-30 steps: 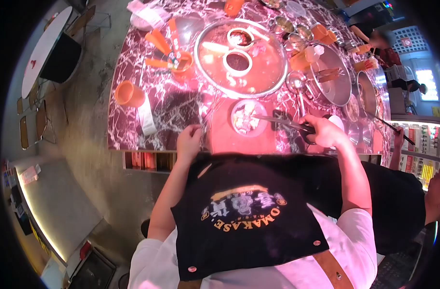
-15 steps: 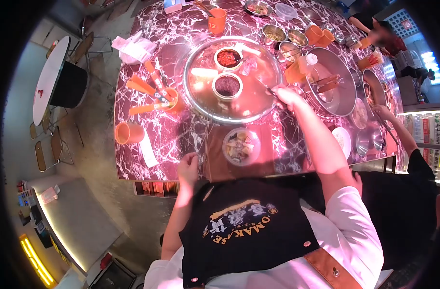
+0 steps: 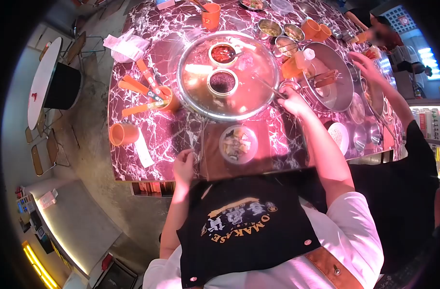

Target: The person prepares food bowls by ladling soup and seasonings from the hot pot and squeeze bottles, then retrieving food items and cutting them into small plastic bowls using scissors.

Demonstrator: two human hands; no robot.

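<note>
My right hand [image 3: 293, 102] is closed round the dark handle of a long metal utensil [image 3: 267, 85], whose tip reaches over a big round metal tray [image 3: 200, 107]. Two round cups stand in the tray, one with red sauce [image 3: 222, 54] and one with dark contents [image 3: 222, 82]. In front of the tray, a clear bowl of food pieces [image 3: 238, 144] rests on a brown mat [image 3: 213, 164]. Left of that bowl, near the table's front edge, is my left hand [image 3: 184, 166], its fingers curled together and nothing visible in them.
At the left are an orange cup [image 3: 123, 134], a paper strip [image 3: 144, 151] and a holder with orange-handled items [image 3: 168, 98]. A large metal pan [image 3: 343, 98], a white plate [image 3: 338, 137] and small bowls lie right. Another person's arm [image 3: 388, 89] reaches over the right side.
My right hand has moved the utensil from the clear bowl up over the round tray. My left hand stays near the front edge. The other person's arm now reaches farther across the table.
</note>
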